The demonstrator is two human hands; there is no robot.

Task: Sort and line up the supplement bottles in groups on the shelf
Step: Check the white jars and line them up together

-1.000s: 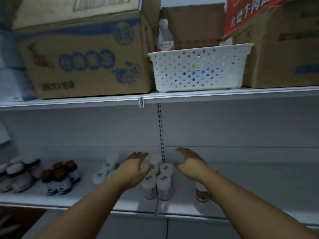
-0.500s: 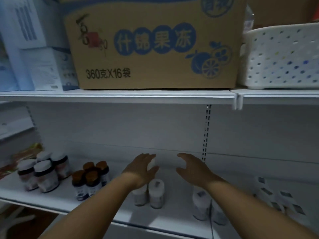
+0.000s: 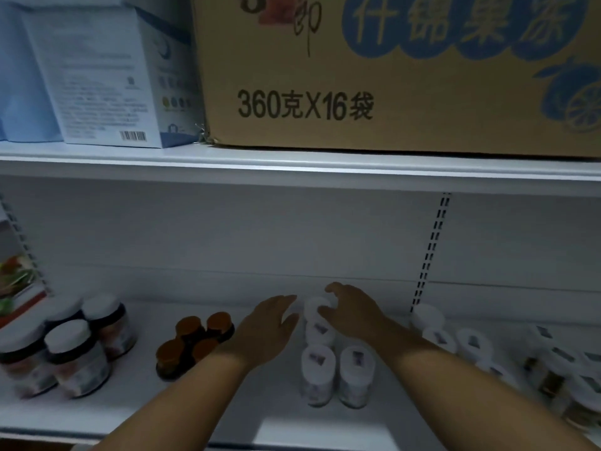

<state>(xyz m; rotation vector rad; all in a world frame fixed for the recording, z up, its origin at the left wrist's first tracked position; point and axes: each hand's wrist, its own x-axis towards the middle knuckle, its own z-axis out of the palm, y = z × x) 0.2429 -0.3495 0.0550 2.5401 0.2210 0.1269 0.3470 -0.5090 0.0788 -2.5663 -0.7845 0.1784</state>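
White shelf [image 3: 130, 408], dim light. Dark jars [image 3: 76, 359] at left edge, brown-capped bottles [image 3: 195, 340] next. Left hand [image 3: 270, 330] flat, fingers straight, holding nothing. White bottles [image 3: 335, 369] mid-shelf; right hand [image 3: 351, 315] curls on rear one. More white bottles [image 3: 471, 343] right.

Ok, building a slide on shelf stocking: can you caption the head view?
Both hands, left hand and right hand, close around a cluster of white supplement bottles on the shelf.

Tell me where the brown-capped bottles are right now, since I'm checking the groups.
In the head view, the brown-capped bottles stand clustered on the lower shelf, left of centre, between the dark jars with white lids and the left hand.
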